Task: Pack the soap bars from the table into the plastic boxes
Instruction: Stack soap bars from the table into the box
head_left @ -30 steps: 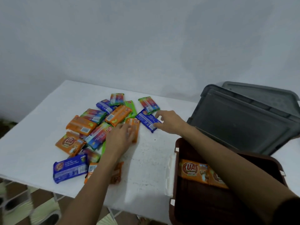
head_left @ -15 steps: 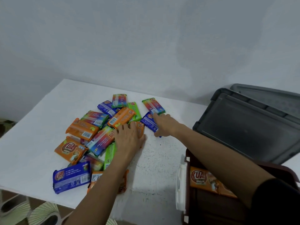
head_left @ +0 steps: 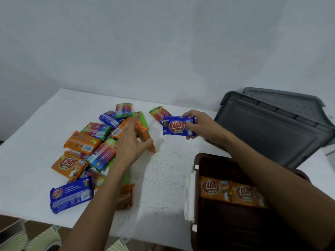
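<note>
Since the earlier frame your right hand (head_left: 201, 125) has lifted the blue soap bar (head_left: 178, 126) clear of the table (head_left: 36, 127); half a second ago that bar lay flat under your fingers at the pile's right edge. Your left hand (head_left: 132, 142) has also moved from lying flat on the pile to closing on an orange soap bar (head_left: 144, 134).

Grip, right: clenched on the blue bar's right end, thumb under and fingers over, label facing you, held above the table towards its far edge. Grip, left: fingers wrapped on the orange bar at the pile's right side; whether it is fully off the table cannot be told.

Remaining stock: the pile of soap bars (head_left: 87, 153) sits left of centre, overlapping, with one blue bar (head_left: 71, 195) near the near edge. The brown plastic box (head_left: 197, 160) stands at the near right corner, open, with two orange bars (head_left: 233, 192) in a row inside. A grey lid (head_left: 272, 131) lies at the far right.

Handling, as judged: each bar looks light and rigid under a glossy, probably slippery wrapper with soft crimped ends. Take hold across the solid body, not the crimp. Your right hand's end hold is adequate for a short carry only.
</note>
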